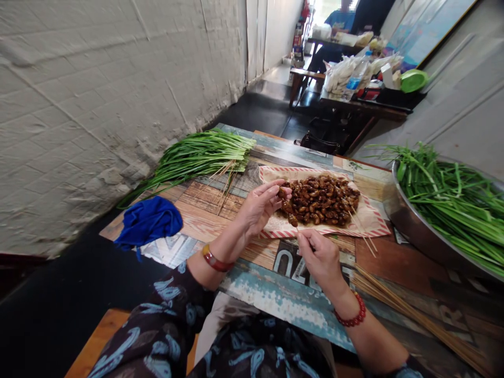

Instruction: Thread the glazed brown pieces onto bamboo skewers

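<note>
Head view: the only feed I've got, looking down at a patchwork-print table with 2 bare hands over it.
Left hand: I see the left hand around mid-frame, thumb and fingers pinched together on a glossy brown piece. Amber-and-red bangle on that wrist.
Right hand: my right hand is just right of and below center, thumb and finger clamped on a thin skewer. Red bead bracelet on this 1.
Skewer: mid-frame, its upper part lined with brown pieces, at the near left edge of the pile.
Pile: a heap of the same shiny brown stuff, right of center, on red-striped paper. 2 or so bare sticks poke off its right end.
More sticks: long bundle at lower right, plus a few loose ones by the greens.
Greens: bunch of long green stalks left of top center; more green leaves in a metal bowl, far right.
Blue cloth: crumpled cloth, left of frame.
Back: person in blue, top right.
</note>
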`<action>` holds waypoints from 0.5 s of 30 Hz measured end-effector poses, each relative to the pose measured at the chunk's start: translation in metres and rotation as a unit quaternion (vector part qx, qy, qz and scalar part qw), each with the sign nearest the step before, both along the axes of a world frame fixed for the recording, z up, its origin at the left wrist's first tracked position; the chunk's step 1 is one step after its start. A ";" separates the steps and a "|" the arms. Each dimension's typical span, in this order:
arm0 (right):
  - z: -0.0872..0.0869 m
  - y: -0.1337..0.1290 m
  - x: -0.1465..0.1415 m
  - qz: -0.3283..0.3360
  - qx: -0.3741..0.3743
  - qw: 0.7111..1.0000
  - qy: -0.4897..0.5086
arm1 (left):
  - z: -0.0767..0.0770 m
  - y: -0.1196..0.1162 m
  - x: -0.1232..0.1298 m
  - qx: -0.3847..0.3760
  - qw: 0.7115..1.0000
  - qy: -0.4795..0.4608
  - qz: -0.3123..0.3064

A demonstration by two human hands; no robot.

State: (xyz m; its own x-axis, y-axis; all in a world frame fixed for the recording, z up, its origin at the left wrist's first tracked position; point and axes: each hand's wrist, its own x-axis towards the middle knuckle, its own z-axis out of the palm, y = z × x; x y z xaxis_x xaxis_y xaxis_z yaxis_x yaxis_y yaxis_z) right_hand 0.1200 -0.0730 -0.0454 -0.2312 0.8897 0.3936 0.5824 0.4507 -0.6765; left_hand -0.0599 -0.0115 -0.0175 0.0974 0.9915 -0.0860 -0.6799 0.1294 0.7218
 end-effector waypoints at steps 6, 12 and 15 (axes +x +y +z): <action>0.000 0.001 0.004 -0.006 -0.038 0.999 0.020 | 0.001 0.001 -0.004 -0.027 0.996 -0.040 -0.072; -0.003 0.001 0.004 0.005 -0.078 0.996 0.038 | -0.005 0.002 -0.001 -0.019 0.998 -0.008 -0.061; -0.005 0.001 0.004 0.018 -0.105 0.993 0.051 | -0.008 0.004 -0.001 -0.001 0.999 0.003 -0.043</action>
